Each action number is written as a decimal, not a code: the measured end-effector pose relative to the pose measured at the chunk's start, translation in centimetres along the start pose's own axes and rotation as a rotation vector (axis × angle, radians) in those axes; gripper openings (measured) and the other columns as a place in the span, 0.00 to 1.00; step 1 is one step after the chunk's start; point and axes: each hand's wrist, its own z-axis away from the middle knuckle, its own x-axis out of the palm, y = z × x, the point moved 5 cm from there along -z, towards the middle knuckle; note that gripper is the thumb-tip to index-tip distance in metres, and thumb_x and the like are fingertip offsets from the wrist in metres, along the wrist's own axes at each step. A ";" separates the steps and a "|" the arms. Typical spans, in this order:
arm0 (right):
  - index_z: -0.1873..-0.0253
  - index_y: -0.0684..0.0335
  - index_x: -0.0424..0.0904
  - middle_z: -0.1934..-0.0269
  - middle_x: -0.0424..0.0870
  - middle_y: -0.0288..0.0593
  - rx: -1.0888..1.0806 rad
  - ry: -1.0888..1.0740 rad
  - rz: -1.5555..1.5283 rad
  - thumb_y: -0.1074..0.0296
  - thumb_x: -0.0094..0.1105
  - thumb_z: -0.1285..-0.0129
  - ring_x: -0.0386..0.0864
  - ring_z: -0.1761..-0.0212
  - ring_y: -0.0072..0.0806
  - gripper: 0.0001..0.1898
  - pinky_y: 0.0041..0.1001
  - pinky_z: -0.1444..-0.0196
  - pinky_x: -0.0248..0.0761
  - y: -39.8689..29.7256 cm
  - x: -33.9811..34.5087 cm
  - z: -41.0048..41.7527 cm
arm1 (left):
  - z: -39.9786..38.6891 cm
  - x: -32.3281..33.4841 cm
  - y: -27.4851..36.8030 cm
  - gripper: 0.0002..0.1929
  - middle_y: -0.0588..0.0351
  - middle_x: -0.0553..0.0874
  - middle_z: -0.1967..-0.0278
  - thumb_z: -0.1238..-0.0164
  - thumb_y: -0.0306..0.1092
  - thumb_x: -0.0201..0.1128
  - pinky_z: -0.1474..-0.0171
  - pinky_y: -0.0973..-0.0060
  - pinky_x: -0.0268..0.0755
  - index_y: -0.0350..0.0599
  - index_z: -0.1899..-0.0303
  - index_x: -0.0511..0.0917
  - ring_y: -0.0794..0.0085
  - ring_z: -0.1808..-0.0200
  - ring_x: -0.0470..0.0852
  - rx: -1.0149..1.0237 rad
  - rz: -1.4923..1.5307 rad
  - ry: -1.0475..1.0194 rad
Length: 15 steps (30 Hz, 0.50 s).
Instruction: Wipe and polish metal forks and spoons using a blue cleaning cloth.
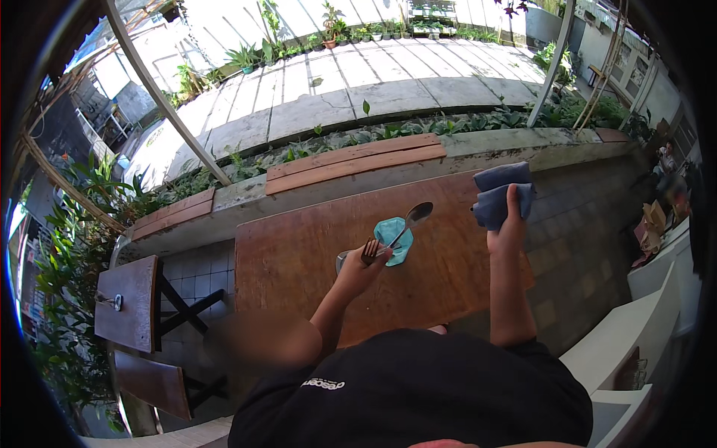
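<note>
My left hand (358,271) is over the wooden table (302,235), closed around the handles of a metal spoon (419,214) and a fork (369,251). The spoon's bowl points away to the upper right. Beneath the spoon is a teal octagonal piece (385,228); whether it is a dish or a mat cannot be told. A pale-rimmed object (339,260) shows partly behind my left hand. At the table's right side my right hand (506,227) is raised, gripping a folded blue-grey cloth (501,204) with the thumb across it.
A low wall with wooden bench slats (355,159) runs along the far side. Two small tables (126,302) stand at left, one holding a small item. White shelving (622,336) with glasses is at right. A blurred person (669,173) appears at the far right.
</note>
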 end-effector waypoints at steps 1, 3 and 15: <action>0.40 0.59 0.64 0.51 0.75 0.40 0.146 -0.112 -0.057 0.62 0.63 0.35 0.78 0.53 0.27 0.23 0.29 0.60 0.78 -0.1 0.1 -0.1 | 0.0 -0.2 -0.2 0.14 0.58 0.79 0.76 0.31 0.41 0.62 0.66 0.74 0.67 0.37 0.64 0.77 0.77 0.72 0.72 0.000 0.006 -0.008; 0.38 0.59 0.63 0.51 0.75 0.39 0.185 -0.181 -0.058 0.60 0.63 0.35 0.77 0.52 0.28 0.25 0.29 0.56 0.77 0.1 0.8 1.3 | -0.3 0.3 0.4 0.13 0.58 0.79 0.75 0.32 0.41 0.62 0.65 0.74 0.67 0.38 0.62 0.78 0.78 0.72 0.71 -0.001 -0.005 -0.112; 0.44 0.61 0.68 0.58 0.78 0.38 -0.275 -0.500 0.715 0.71 0.72 0.46 0.77 0.57 0.22 0.27 0.25 0.55 0.73 1.8 4.2 4.3 | -0.9 3.3 4.4 0.10 0.44 0.80 0.73 0.33 0.35 0.61 0.67 0.67 0.68 0.37 0.61 0.74 0.54 0.74 0.74 0.213 -0.186 -0.197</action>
